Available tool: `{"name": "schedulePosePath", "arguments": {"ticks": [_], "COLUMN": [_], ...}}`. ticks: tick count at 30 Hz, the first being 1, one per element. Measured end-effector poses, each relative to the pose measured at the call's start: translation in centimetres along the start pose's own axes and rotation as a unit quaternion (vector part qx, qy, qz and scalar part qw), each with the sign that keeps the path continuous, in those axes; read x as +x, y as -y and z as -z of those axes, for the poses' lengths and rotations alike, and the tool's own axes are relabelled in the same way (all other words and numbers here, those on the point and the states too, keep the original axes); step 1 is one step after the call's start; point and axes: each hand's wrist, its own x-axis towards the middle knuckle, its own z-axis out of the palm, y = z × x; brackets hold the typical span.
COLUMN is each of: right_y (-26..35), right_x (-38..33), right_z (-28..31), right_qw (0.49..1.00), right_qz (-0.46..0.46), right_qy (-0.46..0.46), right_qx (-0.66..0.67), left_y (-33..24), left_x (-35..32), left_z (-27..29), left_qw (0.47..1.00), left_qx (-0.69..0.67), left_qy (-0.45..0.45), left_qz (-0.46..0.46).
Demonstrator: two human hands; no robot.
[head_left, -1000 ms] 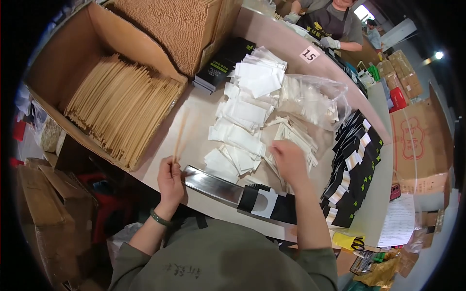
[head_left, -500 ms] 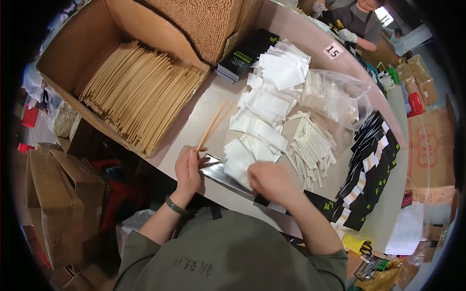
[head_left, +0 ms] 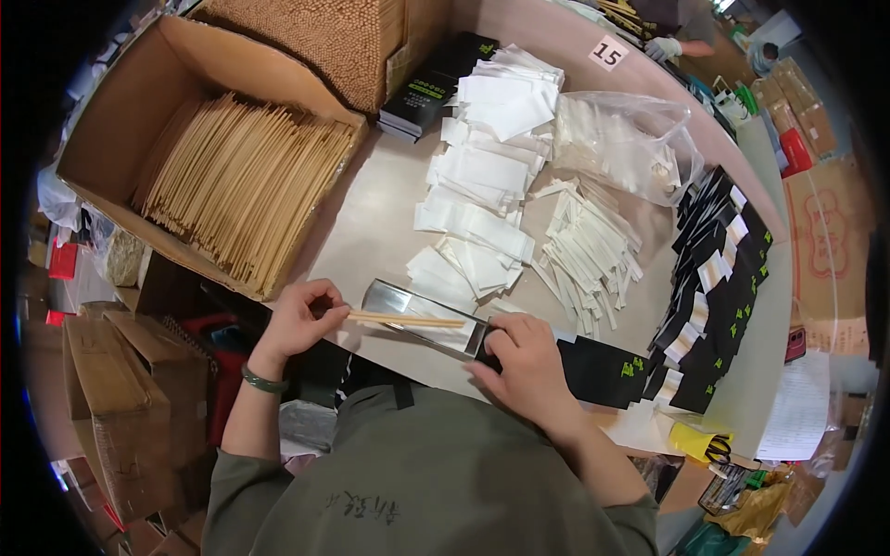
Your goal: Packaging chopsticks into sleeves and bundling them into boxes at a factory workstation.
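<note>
Between the thumb and fingers of my left hand (head_left: 304,317) is a pair of wooden chopsticks (head_left: 403,320), nearly level above a shiny metal tray (head_left: 382,298). Inside the tray, under the chopstick tips, lies a white packet (head_left: 436,331). My right hand (head_left: 527,363) is closed at the tray's right end, on the mouth of a black paper sleeve (head_left: 603,372) that stretches out to the right. The hand covers part of the sleeve's mouth. Just beyond the tray, overlapping white packets (head_left: 482,232) run in a column away from me.
Left stands a cardboard box (head_left: 102,167) of loose chopsticks (head_left: 250,185), with another full box (head_left: 306,37) behind. Slim white sticks (head_left: 589,250) and a clear plastic bag (head_left: 621,139) lie right of the packets. Filled black sleeves (head_left: 718,306) overlap at the right. A co-worker's gloved hand (head_left: 663,48) shows far off.
My left hand has moved left and tipped the chopsticks from upright to nearly level over the tray. My right hand has left a white packet and gone to the sleeve's mouth.
</note>
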Motion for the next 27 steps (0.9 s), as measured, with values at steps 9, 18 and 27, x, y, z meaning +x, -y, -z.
{"name": "schedulePosePath", "arguments": {"ticks": [9, 18, 27], "right_y": [-1.2, -2.0, -7.8], "right_x": [-0.9, -1.2, -2.3], "right_z": [-1.5, -1.4, 6.4], "right_qw": [1.0, 0.999, 0.999], "right_qz": [-0.005, 0.035, 0.016], "right_qy": [0.018, 0.013, 0.006], "right_qx": [-0.006, -0.019, 0.029], "left_y": [-3.1, -7.4, -5.7], "left_x": [3.3, 0.6, 1.9], "left_z": [-10.4, -15.0, -9.9], "left_qw": [0.934, 0.99, 0.857], "left_qx": [0.258, 0.034, 0.49], "left_qy": [-0.024, 0.07, 0.071], "left_qz": [-0.244, -0.117, -0.143]}}
